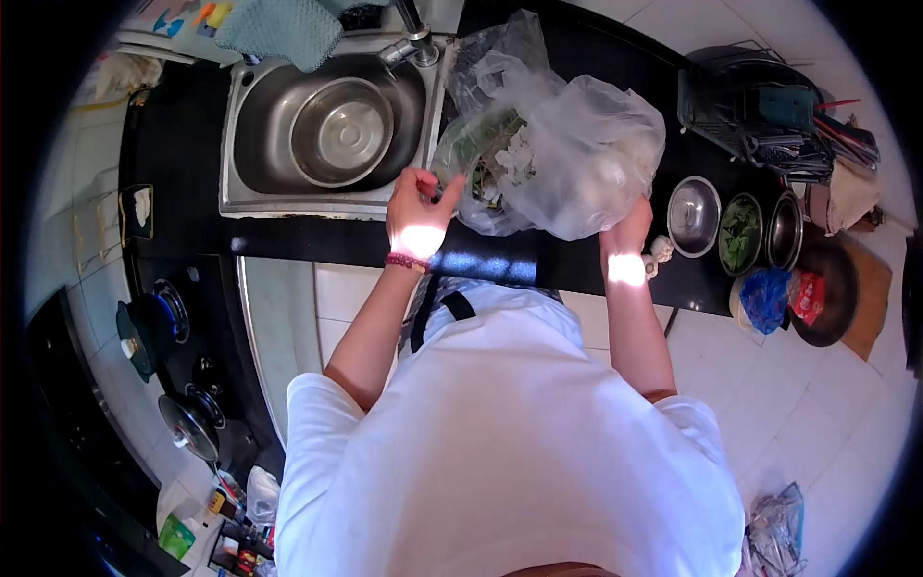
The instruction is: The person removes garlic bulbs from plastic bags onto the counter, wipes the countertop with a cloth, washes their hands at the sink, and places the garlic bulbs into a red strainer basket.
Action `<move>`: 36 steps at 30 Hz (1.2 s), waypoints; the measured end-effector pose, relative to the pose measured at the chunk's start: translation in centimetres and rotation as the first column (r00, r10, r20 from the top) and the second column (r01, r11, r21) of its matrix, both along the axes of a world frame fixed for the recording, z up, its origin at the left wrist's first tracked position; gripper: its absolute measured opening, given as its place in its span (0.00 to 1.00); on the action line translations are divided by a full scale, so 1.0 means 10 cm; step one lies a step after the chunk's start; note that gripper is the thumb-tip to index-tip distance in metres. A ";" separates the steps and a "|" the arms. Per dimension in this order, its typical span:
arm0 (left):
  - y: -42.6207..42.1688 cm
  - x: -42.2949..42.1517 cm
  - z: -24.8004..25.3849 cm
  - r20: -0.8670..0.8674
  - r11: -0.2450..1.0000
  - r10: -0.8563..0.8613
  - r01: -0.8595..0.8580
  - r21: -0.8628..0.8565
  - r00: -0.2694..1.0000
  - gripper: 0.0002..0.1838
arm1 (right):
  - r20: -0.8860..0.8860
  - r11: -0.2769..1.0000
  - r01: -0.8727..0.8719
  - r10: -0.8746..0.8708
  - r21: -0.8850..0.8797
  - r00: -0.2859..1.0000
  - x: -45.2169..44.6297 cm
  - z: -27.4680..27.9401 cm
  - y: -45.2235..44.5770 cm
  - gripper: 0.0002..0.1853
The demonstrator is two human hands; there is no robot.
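Two clear plastic bags lie side by side on the counter in front of me. The left plastic bag (486,159) holds leafy greens and whitish scraps. The right plastic bag (601,144) is bulky, with pale contents blurred by the plastic. My left hand (419,204) is at the left bag's near left edge, thumb apart from curled fingers, with nothing visibly gripped. At the right bag's near right corner, my right hand (630,231) is closed on the plastic; its fingertips are partly hidden. Garlic bulbs (659,252) sit beside my right wrist.
Left of the bags is a steel sink (260,144) with a metal basin (343,132) under the faucet (413,48). To the right stand a steel bowl (694,216), a bowl of green leaves (739,234) and a dish rack (750,115). A lit burner (173,310) is far left.
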State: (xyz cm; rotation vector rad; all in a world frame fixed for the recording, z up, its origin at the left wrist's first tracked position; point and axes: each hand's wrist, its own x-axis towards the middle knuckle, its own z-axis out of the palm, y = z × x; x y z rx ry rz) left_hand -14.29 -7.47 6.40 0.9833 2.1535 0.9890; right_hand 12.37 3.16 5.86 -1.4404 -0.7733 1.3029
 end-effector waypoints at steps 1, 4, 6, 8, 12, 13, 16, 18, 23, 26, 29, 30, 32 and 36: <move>-0.02 0.01 0.01 -0.030 0.998 -0.019 0.017 -0.057 0.999 0.24 | -0.005 1.000 0.014 -0.014 0.018 1.000 -0.02 0.01 0.00 0.19; -0.05 0.04 0.02 -0.089 0.971 -0.110 0.088 -0.220 0.990 0.28 | -0.197 0.987 0.161 -0.159 -0.006 0.967 -0.08 -0.01 0.02 0.20; 0.01 0.06 0.00 -0.084 0.934 -0.212 0.176 -0.310 0.974 0.27 | -0.134 0.980 0.201 -0.199 -0.003 0.971 -0.12 0.00 0.02 0.21; 0.04 0.06 -0.08 -0.101 0.905 -0.301 0.251 -0.342 0.948 0.20 | 0.108 0.978 0.159 -0.174 0.137 0.979 -0.17 -0.03 0.06 0.23; 0.01 -0.03 -0.21 0.230 0.997 -0.019 0.036 -0.070 0.973 0.09 | 0.576 0.866 -0.178 -0.145 0.467 0.805 -0.34 0.26 0.07 0.30; -0.02 -0.08 -0.27 0.274 1.000 0.001 0.003 -0.013 0.962 0.07 | 0.671 0.821 -0.323 -0.095 0.470 0.735 -0.37 0.35 0.07 0.31; -0.09 -0.12 -0.14 0.580 0.996 0.045 -0.083 0.040 0.813 0.06 | 0.853 0.702 -0.626 0.050 0.341 0.520 -0.50 0.47 0.03 0.35; -0.08 -0.08 -0.03 0.665 0.990 0.040 -0.119 0.074 0.746 0.06 | 0.906 0.574 -0.805 0.245 0.151 0.345 -0.67 0.45 0.03 0.31; -0.03 -0.05 0.00 0.793 0.977 0.066 -0.199 0.070 0.605 0.03 | 0.926 0.184 -0.974 0.374 -0.128 -0.051 -1.00 0.12 0.10 0.13; -0.02 -0.06 -0.01 0.827 0.969 0.096 -0.243 0.051 0.554 0.05 | 0.888 0.125 -0.920 0.337 -0.372 -0.313 -1.03 -0.07 0.20 0.10; -0.08 -0.08 0.00 0.778 0.986 -0.033 -0.108 0.129 0.627 0.09 | 0.927 0.322 -0.882 0.267 -0.345 -0.265 -1.00 -0.20 0.29 0.09; -0.09 -0.04 0.07 0.730 0.991 -0.037 -0.066 0.113 0.683 0.10 | 0.929 0.389 -0.851 0.255 -0.351 -0.267 -1.00 -0.24 0.36 0.09; -0.13 -0.01 0.10 0.663 0.996 -0.049 -0.009 0.084 0.747 0.12 | 0.930 0.449 -0.817 0.239 -0.362 -0.281 -1.00 -0.34 0.48 0.09; -0.03 -0.20 0.09 0.435 1.000 -0.012 0.000 0.030 0.901 0.15 | 0.932 0.447 -0.819 0.212 -0.360 -0.293 -1.06 -0.36 0.50 0.10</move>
